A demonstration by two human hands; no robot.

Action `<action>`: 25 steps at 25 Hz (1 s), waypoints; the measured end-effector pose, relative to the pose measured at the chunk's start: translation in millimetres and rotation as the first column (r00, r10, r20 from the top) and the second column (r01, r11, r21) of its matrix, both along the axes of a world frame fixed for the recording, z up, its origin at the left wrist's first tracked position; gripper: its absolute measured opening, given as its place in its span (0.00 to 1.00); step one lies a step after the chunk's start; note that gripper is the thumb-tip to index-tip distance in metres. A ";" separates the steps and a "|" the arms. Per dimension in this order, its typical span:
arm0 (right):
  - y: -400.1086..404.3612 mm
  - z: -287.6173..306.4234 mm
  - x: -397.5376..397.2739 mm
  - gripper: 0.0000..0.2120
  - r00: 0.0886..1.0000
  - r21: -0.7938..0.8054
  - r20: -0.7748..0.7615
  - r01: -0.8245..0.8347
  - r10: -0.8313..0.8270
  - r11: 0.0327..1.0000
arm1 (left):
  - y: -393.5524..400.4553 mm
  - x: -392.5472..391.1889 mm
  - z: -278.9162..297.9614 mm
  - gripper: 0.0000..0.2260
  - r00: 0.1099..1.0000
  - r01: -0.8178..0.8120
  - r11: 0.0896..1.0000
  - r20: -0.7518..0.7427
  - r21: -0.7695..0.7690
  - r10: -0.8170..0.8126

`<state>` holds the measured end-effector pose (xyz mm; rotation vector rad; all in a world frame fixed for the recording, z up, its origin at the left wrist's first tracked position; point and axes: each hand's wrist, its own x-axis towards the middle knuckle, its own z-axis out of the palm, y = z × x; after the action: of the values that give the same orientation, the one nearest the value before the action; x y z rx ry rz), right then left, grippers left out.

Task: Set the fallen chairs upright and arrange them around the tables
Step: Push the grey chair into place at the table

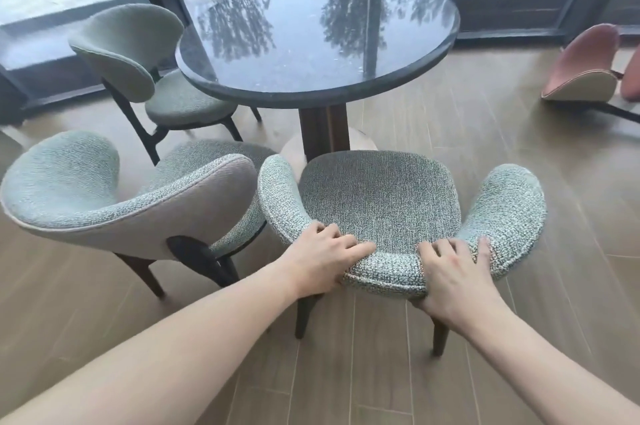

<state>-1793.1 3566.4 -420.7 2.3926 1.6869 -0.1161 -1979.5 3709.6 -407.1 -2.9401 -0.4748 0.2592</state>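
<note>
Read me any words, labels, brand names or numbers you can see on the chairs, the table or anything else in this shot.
There is no readable text anywhere in this view.
Round dark table: only tree reflections on its top, no lettering.
Green chair gripped by the left hand and right hand: plain woven fabric, no tag showing.
Two other green chairs and the fallen pink chair: no labels visible.

Three grey-green tweed upholstered chairs (381, 203) stand upright around the round dark glossy table (318, 37), while a pink upholstered chair (585, 64) (partly cropped) lies toppled.
</note>
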 end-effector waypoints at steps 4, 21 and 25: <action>0.8 -1.3 1.4 0.29 1.000 -0.008 0.001 0.006 -0.006 1.000 | 3.2 0.1 -0.7 0.34 0.998 0.054 0.998 0.025 0.032 -0.054; -37.4 72.1 -70.2 0.45 0.694 -0.128 -0.651 0.299 -0.308 0.946 | -72.1 -14.2 45.1 0.33 0.789 -0.425 0.423 -0.099 -0.800 0.606; -30.2 135.6 -102.2 0.26 0.357 0.001 -0.907 0.528 -0.221 0.849 | -78.7 -33.8 114.0 0.21 0.567 -0.124 -0.008 -0.077 -0.992 0.820</action>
<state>-1895.3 3536.2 -285.1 3.2051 1.3733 -1.5983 -2013.3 3630.9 -293.1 -3.7004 -2.4758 -0.5816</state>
